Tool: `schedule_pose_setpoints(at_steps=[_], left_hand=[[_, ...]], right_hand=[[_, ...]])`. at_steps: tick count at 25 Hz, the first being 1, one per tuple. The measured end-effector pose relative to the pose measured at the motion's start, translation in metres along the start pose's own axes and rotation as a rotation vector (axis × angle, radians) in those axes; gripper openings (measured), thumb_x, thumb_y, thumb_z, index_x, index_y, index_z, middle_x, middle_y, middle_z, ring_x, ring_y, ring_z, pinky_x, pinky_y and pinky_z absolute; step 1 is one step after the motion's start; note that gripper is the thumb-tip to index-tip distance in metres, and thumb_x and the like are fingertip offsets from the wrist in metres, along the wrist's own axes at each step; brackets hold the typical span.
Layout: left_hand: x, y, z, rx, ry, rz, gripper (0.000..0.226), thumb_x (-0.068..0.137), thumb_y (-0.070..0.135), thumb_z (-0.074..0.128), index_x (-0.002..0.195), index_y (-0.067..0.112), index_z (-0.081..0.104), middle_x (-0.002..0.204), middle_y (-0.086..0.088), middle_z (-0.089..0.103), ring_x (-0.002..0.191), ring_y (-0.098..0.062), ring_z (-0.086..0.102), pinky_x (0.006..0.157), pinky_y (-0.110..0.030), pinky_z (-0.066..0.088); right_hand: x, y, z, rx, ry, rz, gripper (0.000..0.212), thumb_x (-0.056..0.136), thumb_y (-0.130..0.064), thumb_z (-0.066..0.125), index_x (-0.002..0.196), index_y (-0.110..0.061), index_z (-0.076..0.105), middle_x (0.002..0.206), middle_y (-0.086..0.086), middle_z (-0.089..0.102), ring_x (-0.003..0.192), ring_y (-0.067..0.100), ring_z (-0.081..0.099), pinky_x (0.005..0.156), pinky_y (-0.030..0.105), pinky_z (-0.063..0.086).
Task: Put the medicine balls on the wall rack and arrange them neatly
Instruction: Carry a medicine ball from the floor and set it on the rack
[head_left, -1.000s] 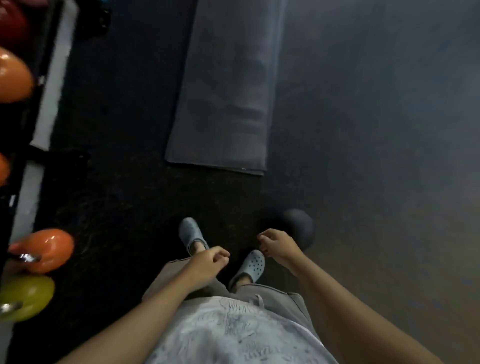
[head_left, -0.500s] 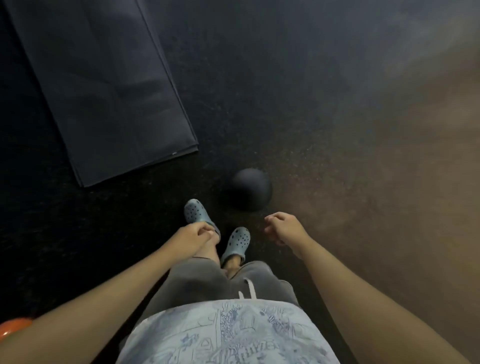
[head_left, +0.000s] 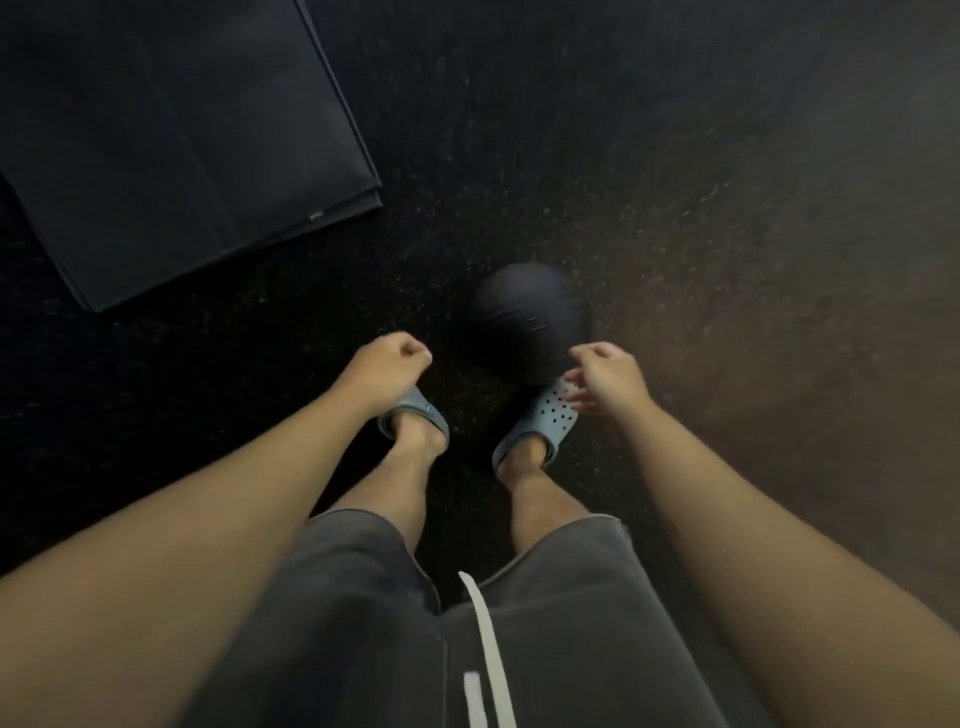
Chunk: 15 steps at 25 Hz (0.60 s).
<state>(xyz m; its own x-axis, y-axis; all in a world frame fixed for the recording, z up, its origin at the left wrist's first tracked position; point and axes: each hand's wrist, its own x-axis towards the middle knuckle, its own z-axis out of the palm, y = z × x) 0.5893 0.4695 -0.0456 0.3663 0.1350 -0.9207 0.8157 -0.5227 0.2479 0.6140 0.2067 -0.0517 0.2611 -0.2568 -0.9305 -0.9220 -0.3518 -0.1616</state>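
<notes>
Below, black medicine ball (head_left: 530, 322) unheld, no legible label; left hand (head_left: 387, 366) fisted; right hand (head_left: 610, 379) fingers loosely spread.

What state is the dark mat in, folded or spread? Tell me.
Folded. The dark mat lies flat on the floor, and stacked layer edges show along its near corner and side.

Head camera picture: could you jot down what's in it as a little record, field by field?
view: looking down at the person's own legs and hands
ball: dark, on the floor, just ahead of the right shoe
left hand: loosely closed, empty, left of the ball
right hand: fingers partly spread, empty, at the ball's near right edge; contact unclear
mat: dark, folded, flat on the floor, far left
floor: dark, speckled
rack: not in view
</notes>
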Motion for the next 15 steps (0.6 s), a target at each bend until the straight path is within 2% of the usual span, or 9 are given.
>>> schedule_pose_setpoints(at_steps=[1,3,5,7,8,10,12,14,15], left_hand=[[0.036,0.003,0.013,-0.008,0.007,-0.022,0.015,0.101,0.037,0.058,0.106,0.03,0.07,0.109,0.004,0.071,0.1,-0.015,0.065,0.07,-0.025,0.045],[0.109,0.012,0.043,-0.057,-0.013,-0.067,0.022,0.102,0.044,0.056,0.11,0.028,0.069,0.116,0.0,0.071,0.107,-0.02,0.066,0.088,-0.036,0.056],[0.168,0.024,0.074,-0.166,-0.018,-0.106,0.03,0.103,0.05,0.053,0.117,0.026,0.064,0.127,-0.002,0.067,0.117,-0.025,0.064,0.103,-0.047,0.055],[0.203,0.037,0.101,-0.335,-0.028,-0.166,0.044,0.102,0.06,0.049,0.13,0.027,0.056,0.141,-0.004,0.059,0.126,-0.031,0.06,0.106,-0.058,0.052],[0.217,0.04,0.114,-0.428,-0.038,-0.214,0.057,0.099,0.067,0.048,0.14,0.027,0.053,0.146,-0.005,0.057,0.128,-0.033,0.059,0.106,-0.061,0.051],[0.235,0.038,0.132,-0.609,-0.093,-0.299,0.075,0.092,0.076,0.049,0.15,0.029,0.054,0.14,-0.004,0.065,0.119,-0.033,0.066,0.097,-0.054,0.056],[0.239,0.035,0.14,-0.745,-0.156,-0.337,0.069,0.087,0.08,0.051,0.133,0.032,0.07,0.106,-0.003,0.083,0.088,-0.034,0.08,0.069,-0.041,0.062],[0.231,0.036,0.137,-0.84,-0.16,-0.354,0.06,0.085,0.078,0.054,0.113,0.03,0.078,0.079,-0.003,0.085,0.062,-0.027,0.081,0.048,-0.037,0.062],[0.223,0.036,0.134,-0.873,-0.157,-0.358,0.059,0.085,0.076,0.055,0.111,0.029,0.079,0.078,-0.004,0.085,0.059,-0.025,0.08,0.045,-0.039,0.061]], right_hand=[[0.037,0.002,0.003,0.017,0.039,0.024,0.017,0.106,-0.029,0.049,0.102,-0.022,0.064,0.103,0.012,0.068,0.081,0.031,0.067,0.059,0.034,0.051],[0.113,0.005,0.007,0.04,0.113,0.055,0.03,0.106,-0.034,0.047,0.125,-0.016,0.062,0.11,0.012,0.066,0.093,0.033,0.067,0.06,0.035,0.051],[0.179,0.005,0.011,0.066,0.152,0.089,0.045,0.105,-0.04,0.046,0.143,-0.016,0.054,0.129,0.011,0.062,0.115,0.035,0.065,0.077,0.042,0.057],[0.225,0.004,0.013,0.189,0.107,0.132,0.055,0.103,-0.047,0.049,0.15,-0.018,0.052,0.144,0.008,0.062,0.126,0.033,0.062,0.101,0.049,0.055],[0.246,0.007,0.014,0.267,0.044,0.165,0.057,0.101,-0.051,0.05,0.148,-0.02,0.057,0.143,0.007,0.066,0.122,0.031,0.065,0.099,0.047,0.056],[0.271,0.014,0.015,0.355,-0.095,0.219,0.053,0.096,-0.061,0.05,0.125,-0.026,0.076,0.122,0.004,0.08,0.105,0.03,0.074,0.081,0.041,0.057],[0.282,0.022,0.015,0.393,-0.161,0.235,0.055,0.09,-0.068,0.05,0.096,-0.028,0.086,0.102,0.003,0.086,0.095,0.032,0.08,0.078,0.041,0.057],[0.273,0.022,0.012,0.418,-0.154,0.226,0.056,0.087,-0.07,0.05,0.088,-0.027,0.086,0.094,0.003,0.087,0.091,0.032,0.081,0.076,0.041,0.057],[0.263,0.019,0.011,0.423,-0.154,0.224,0.055,0.088,-0.07,0.05,0.092,-0.027,0.084,0.091,0.003,0.086,0.088,0.031,0.081,0.073,0.041,0.059]])
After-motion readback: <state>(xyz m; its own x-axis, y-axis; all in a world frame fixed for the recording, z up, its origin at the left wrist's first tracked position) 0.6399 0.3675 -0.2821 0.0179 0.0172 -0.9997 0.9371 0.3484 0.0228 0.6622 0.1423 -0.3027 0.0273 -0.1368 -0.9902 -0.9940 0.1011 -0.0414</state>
